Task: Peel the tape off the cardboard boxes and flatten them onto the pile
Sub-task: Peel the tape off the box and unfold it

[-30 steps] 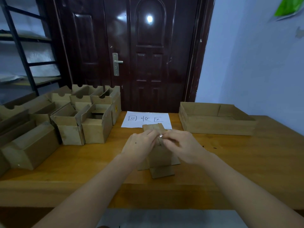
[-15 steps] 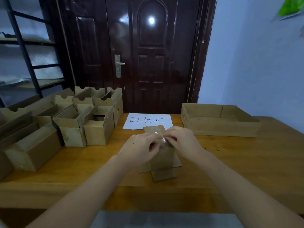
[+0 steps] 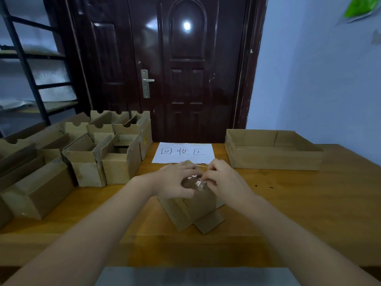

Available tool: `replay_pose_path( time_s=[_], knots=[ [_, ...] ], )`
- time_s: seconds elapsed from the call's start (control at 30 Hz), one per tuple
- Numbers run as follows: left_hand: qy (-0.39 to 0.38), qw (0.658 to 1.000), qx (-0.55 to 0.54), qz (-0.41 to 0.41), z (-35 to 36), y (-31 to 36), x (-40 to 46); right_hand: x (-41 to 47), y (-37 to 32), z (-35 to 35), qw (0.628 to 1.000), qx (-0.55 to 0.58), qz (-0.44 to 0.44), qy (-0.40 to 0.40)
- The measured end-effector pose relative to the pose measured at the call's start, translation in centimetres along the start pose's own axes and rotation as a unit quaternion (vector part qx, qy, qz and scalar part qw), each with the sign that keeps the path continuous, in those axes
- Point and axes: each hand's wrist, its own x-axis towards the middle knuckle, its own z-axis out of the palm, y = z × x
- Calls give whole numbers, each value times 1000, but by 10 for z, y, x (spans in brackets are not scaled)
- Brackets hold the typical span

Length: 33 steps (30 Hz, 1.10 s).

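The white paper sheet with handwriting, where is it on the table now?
In the head view the white paper sheet lies flat at the table's far edge, centre, between the open small boxes and the shallow cardboard tray.

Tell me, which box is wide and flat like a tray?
The box on the right side of the table, alone beside the paper sign. It is wide, low and open-topped; the boxes on the left are small, tall and crowded together.
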Motion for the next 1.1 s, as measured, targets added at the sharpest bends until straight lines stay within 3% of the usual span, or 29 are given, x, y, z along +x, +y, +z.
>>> replay_pose_path(
  time_s=[0.1,0.27,0.37,0.43,0.5,0.6,0.77,1.1],
  knots=[
    [16,997,70,-36,6,1,-2,1,-6,-3,999,-38,31,-3],
    [61,979,174,-90,14,11,-1,10,-12,-6,992,10,123,-27],
    [92,983,137,-77,15,15,-2,18,-14,-10,960,169,222,-2],
    [79,990,61,-95,17,15,0,23,-14,-13,942,219,254,-3],
    [64,988,63,-123,17,18,2,25,-14,-16,929,247,275,-22],
    [86,975,134,-153,13,25,2,25,-10,-13,922,253,288,-49],
    [117,976,81,-168,16,31,1,28,-2,-4,918,249,307,2],
    [223,960,-29,-168,30,35,8,30,-3,1,929,272,250,25]
  ],
)
